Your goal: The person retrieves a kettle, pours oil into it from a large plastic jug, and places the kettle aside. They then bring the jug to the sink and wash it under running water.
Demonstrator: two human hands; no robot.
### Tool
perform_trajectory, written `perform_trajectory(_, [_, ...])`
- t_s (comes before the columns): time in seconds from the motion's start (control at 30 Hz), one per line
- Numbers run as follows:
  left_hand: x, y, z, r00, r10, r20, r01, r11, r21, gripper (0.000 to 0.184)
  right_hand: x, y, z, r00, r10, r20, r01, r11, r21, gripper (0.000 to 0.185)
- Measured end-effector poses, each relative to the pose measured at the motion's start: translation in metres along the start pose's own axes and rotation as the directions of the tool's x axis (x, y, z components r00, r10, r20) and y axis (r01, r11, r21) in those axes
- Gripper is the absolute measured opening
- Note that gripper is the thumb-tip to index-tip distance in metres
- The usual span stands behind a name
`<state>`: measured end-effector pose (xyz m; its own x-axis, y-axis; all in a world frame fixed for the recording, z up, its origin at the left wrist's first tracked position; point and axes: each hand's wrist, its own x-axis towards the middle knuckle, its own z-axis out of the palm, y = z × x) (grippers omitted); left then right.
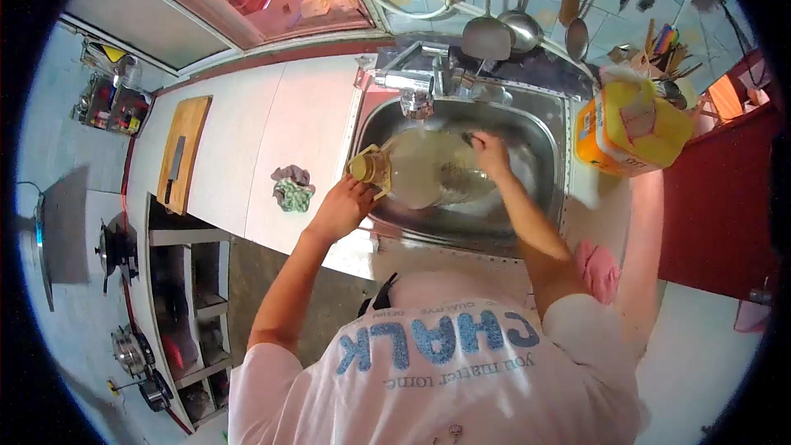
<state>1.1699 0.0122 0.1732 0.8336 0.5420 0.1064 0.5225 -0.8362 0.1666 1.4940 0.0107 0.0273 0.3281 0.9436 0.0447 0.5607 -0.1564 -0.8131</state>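
Note:
A large clear plastic jug (416,171) with a yellow cap (362,169) and a yellow handle lies on its side in the steel sink (545,165). Its capped end points left, over the sink's rim. My left hand (344,204) is closed at the neck and handle, just below the cap. Above the jug's base end, my right hand (493,155) is closed, with a small dark item (470,139) at its fingertips; its kind is unclear. Water seems to run from the metal tap (418,103) onto the jug.
Left of the sink lie a crumpled cloth (292,189) and a cutting board (191,140) with a knife (175,166). A yellow-orange container (630,128) stands at the right edge, near a pink cloth (597,272). A spatula (486,37) and ladles hang behind the tap.

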Motion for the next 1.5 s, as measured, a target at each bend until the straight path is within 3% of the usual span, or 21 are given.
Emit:
perform_trajectory(0.03, [-0.006,-0.002,-0.002,0.996,-0.071,0.051,0.072,0.997,-0.016,0.014,0.009,0.014,-0.008,0.979,0.179,0.096,-0.171,0.982,-0.085,0.03])
perform_trajectory(0.1, [-0.021,-0.013,0.016,0.996,-0.077,-0.048,0.073,0.994,-0.08,0.013,0.042,0.016,-0.017,0.995,0.091,0.032,-0.087,0.99,-0.113,0.036])
perform_trajectory(0.27, [-0.049,-0.008,0.042,0.923,-0.381,-0.051,0.345,0.879,-0.328,0.012,0.111,-0.029,-0.024,0.993,0.034,-0.109,-0.045,0.994,-0.101,0.068])
perform_trajectory(0.37, [-0.068,-0.015,0.071,0.859,-0.508,-0.053,0.438,0.785,-0.439,0.016,0.128,-0.046,-0.025,0.988,0.118,0.095,-0.123,0.991,0.044,0.069])
perform_trajectory(0.4, [-0.071,-0.013,0.068,0.847,-0.531,-0.014,0.489,0.789,-0.372,0.015,0.118,-0.059,-0.038,0.99,0.112,0.087,-0.113,0.994,0.001,0.068])
perform_trajectory(0.5, [-0.074,-0.011,0.073,0.799,-0.601,0.007,0.521,0.687,-0.506,0.016,0.104,-0.045,-0.057,0.918,0.187,0.349,-0.258,0.951,0.171,0.062])
perform_trajectory(0.53, [-0.075,-0.012,0.071,0.814,-0.58,-0.011,0.494,0.704,-0.509,0.018,0.093,-0.029,-0.049,0.967,0.056,0.248,-0.122,0.958,0.26,0.053])
perform_trajectory(0.6, [-0.079,-0.012,0.057,0.798,-0.598,0.073,0.577,0.724,-0.379,0.018,0.06,-0.007,-0.044,0.974,0.144,0.176,-0.216,0.827,0.519,0.039])
perform_trajectory(0.67, [-0.074,-0.005,0.024,0.78,-0.62,0.089,0.625,0.764,-0.161,0.021,0.017,-0.002,-0.058,0.88,0.324,0.348,-0.456,0.367,0.811,0.029])
perform_trajectory(0.73, [-0.061,-0.006,0.0,0.821,-0.57,0.027,0.567,0.81,-0.153,0.021,-0.01,0.038,-0.05,0.808,0.415,0.419,-0.45,-0.026,0.893,0.025])
perform_trajectory(0.77, [-0.045,-0.001,-0.014,0.839,-0.542,0.047,0.537,0.81,-0.234,0.02,-0.025,0.038,-0.06,0.845,0.323,0.425,-0.417,-0.097,0.904,0.027])
perform_trajectory(0.83, [0.0,0.024,-0.047,0.898,-0.411,0.158,0.436,0.778,-0.452,0.019,-0.044,0.026,-0.08,0.843,0.348,0.409,-0.344,-0.236,0.909,0.028])
perform_trajectory(0.93, [0.077,0.067,-0.084,0.965,-0.003,0.262,0.159,0.802,-0.575,0.02,-0.052,0.002,-0.122,0.894,0.33,0.303,-0.241,-0.217,0.946,0.031])
perform_trajectory(0.97, [0.103,0.084,-0.092,0.964,0.042,0.264,0.106,0.847,-0.52,0.026,-0.054,-0.012,-0.139,0.921,0.315,0.23,-0.162,-0.226,0.961,0.029])
perform_trajectory(1.07, [0.182,0.118,-0.087,0.936,0.351,0.001,-0.31,0.828,-0.467,0.04,-0.047,-0.028,-0.181,0.959,0.269,0.086,0.002,-0.312,0.95,0.026])
perform_trajectory(1.13, [0.237,0.142,-0.084,0.909,0.416,-0.028,-0.371,0.776,-0.511,0.048,-0.046,-0.044,-0.203,0.947,0.319,-0.026,0.141,-0.344,0.928,0.027])
perform_trajectory(1.2, [0.287,0.167,-0.076,0.826,0.51,-0.241,-0.563,0.73,-0.388,0.053,-0.047,-0.07,-0.225,0.904,0.4,-0.151,0.272,-0.267,0.925,0.031])
perform_trajectory(1.3, [0.339,0.204,-0.076,0.771,0.577,-0.268,-0.637,0.702,-0.319,0.061,-0.043,-0.067,-0.237,0.924,0.335,-0.184,0.312,-0.383,0.869,0.032])
perform_trajectory(1.37, [0.359,0.218,-0.07,0.741,0.609,-0.282,-0.668,0.708,-0.228,0.066,-0.042,-0.069,-0.241,0.917,0.338,-0.214,0.339,-0.374,0.863,0.033])
perform_trajectory(1.4, [0.361,0.224,-0.078,0.776,0.603,-0.184,-0.631,0.736,-0.246,0.067,-0.04,-0.069,-0.241,0.901,0.379,-0.212,0.356,-0.364,0.86,0.033])
perform_trajectory(1.5, [0.367,0.221,-0.067,0.792,0.588,-0.162,-0.61,0.769,-0.19,0.065,-0.037,-0.062,-0.24,0.896,0.388,-0.216,0.366,-0.37,0.854,0.035])
